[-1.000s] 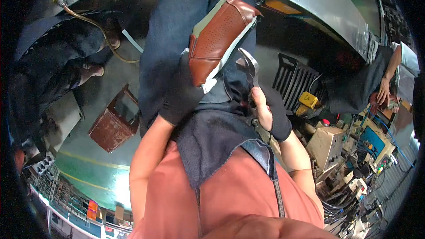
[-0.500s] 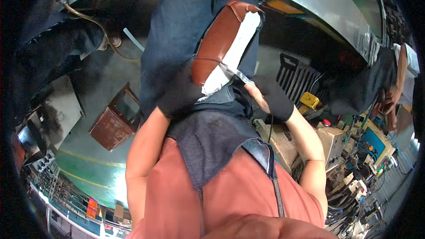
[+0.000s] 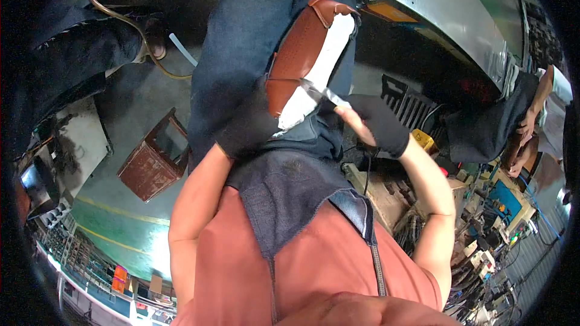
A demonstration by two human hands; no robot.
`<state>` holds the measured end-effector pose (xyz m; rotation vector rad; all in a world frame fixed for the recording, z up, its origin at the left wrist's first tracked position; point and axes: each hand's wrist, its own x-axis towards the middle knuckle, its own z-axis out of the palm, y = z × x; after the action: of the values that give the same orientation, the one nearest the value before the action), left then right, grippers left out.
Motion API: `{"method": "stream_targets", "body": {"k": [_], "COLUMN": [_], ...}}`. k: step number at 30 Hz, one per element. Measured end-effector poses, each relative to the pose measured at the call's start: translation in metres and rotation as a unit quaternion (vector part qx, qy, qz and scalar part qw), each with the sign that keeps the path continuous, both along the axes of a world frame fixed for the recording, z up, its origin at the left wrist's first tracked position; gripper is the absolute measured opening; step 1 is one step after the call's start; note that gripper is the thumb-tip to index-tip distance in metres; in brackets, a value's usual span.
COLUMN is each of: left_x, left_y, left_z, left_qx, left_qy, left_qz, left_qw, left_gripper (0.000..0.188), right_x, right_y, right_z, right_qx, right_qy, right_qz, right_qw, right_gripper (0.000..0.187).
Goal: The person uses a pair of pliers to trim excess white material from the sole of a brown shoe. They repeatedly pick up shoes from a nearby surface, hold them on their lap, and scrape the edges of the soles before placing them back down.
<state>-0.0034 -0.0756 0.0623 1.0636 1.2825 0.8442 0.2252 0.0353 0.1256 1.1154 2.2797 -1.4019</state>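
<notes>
Across my lap, on dark blue cloth, lies a brown leather shoe upper [image 3: 302,45] with a white underside [image 3: 329,48] turned up and to the right. My left hand [image 3: 248,121], in a black glove with bare fingertips, grips the shoe's near end; its fingers blend into the dark cloth. My right hand, gloved the same way [image 3: 377,124], is closed around the light handle of a short metal knife-like tool [image 3: 326,95]. The tool's blade touches or hovers just over the shoe, where the brown leather meets the white underside. A thin dark line crosses the leather there.
A metal bench edge [image 3: 447,12] curves along the far side. At left are a hose [image 3: 130,27] and a brown stool [image 3: 154,160]. To the right stand a dark slatted crate [image 3: 402,99], machinery [image 3: 483,253] and another person's hands [image 3: 522,136].
My right hand has shifted slightly right, and the tool's blade has turned a little on the shoe. My left hand stays at the near end. The other person's hands show more clearly at right.
</notes>
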Motion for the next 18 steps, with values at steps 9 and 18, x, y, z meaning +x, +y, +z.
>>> {"method": "stream_targets", "body": {"k": [9,18], "left_x": [-0.010,-0.005], "left_y": [0.003,0.000], "left_z": [-0.009,-0.003], "left_qx": [0.001,0.000], "left_qy": [-0.041,-0.015], "left_qz": [-0.050,-0.010], "left_qw": [0.998,1.000], "left_gripper": [0.057,0.070], "right_x": [0.024,0.039], "right_y": [-0.030,-0.036], "right_z": [-0.058,-0.063], "right_qx": [0.079,0.116], "right_qy": [0.033,0.040], "right_qz": [-0.013,-0.022], "right_qw": [0.996,0.992], "right_gripper": [0.032,0.032]}}
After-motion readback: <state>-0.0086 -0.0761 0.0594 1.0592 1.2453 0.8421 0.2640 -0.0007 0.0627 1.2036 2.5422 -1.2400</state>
